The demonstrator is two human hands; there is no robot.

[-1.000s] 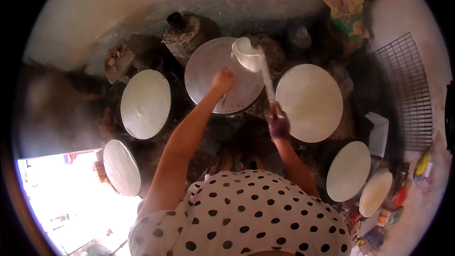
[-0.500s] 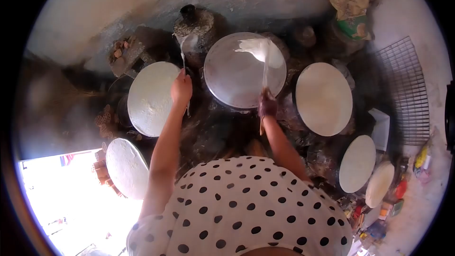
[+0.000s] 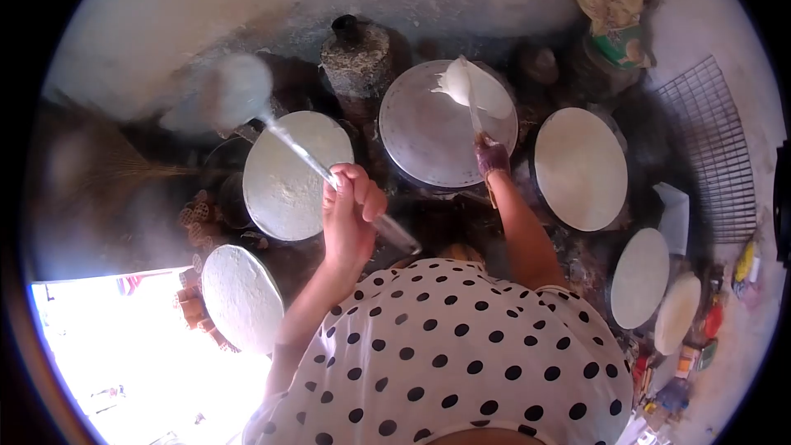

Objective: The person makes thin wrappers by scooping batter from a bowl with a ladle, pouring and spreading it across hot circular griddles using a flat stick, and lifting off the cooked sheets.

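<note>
My left hand is closed around the handle of a long metal ladle. The ladle's round bowl, whitish and blurred, is raised at the upper left. My right hand, in a dark glove, grips a thin flat spreader. Its far end rests in white batter on the dark round griddle. The batter covers only the upper right part of that griddle. Below the ladle lies another round griddle covered by a pale sheet.
More pale round sheets lie at right, lower right and lower left. A crusted cylinder stands behind the griddle. A wire rack leans by the right wall, near a sack. Perforated briquettes sit at left.
My left hand has pulled back toward my body and swung the ladle up to the left, away from the crusted cylinder. The spreader stays at the batter, which looks more bunched together.
</note>
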